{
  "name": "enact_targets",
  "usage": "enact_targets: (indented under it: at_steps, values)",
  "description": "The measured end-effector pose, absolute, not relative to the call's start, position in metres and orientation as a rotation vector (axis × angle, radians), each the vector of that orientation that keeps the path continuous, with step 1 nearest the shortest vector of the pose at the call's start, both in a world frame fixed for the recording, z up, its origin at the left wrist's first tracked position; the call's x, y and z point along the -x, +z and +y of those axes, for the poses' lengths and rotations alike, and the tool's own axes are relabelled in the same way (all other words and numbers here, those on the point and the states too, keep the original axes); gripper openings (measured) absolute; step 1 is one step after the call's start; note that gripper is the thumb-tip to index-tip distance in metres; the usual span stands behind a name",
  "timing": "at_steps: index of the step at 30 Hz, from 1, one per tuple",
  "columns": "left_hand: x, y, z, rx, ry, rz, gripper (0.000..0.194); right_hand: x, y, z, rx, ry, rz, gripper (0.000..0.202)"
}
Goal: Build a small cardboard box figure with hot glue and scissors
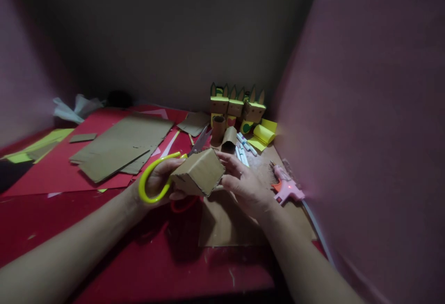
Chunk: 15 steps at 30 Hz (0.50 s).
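A small folded cardboard box [200, 172] is held up in front of me, tilted, with one edge towards me. My left hand [162, 176] grips its left side and also has the yellow-handled scissors [151, 183] hooked on it, their blades pointing away behind the box. My right hand [245, 188] is on the box's right side, fingers bent against it. A red loop [182, 204] shows below the box; whether it belongs to the same scissors I cannot tell. Under my hands lies a flat cardboard sheet [225, 225].
Cardboard sheets [128, 137] lie on red paper [48, 174] at left. At the back stand several cardboard figures [236, 104], with two cardboard tubes [218, 129], markers [246, 144] and yellow paper [264, 133] nearby. A pink glue gun [288, 186] lies at right by the pink wall.
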State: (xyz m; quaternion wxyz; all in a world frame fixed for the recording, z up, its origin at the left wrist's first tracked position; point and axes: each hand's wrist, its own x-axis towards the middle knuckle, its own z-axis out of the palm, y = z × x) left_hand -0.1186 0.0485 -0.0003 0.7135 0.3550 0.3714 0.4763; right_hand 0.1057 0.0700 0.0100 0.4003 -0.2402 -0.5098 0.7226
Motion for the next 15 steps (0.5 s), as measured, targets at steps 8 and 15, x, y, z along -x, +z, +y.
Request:
enact_targets:
  at_steps: [8,15]
  values:
    - [0.106,-0.011,0.050,-0.781,1.086,0.856,0.031,-0.102,0.008,0.066,0.788,1.414,-1.522,0.086]
    - [0.104,-0.015,0.054,-0.803,1.036,0.855,0.051,-0.102,0.010,0.075,0.764,1.783,-1.115,0.046]
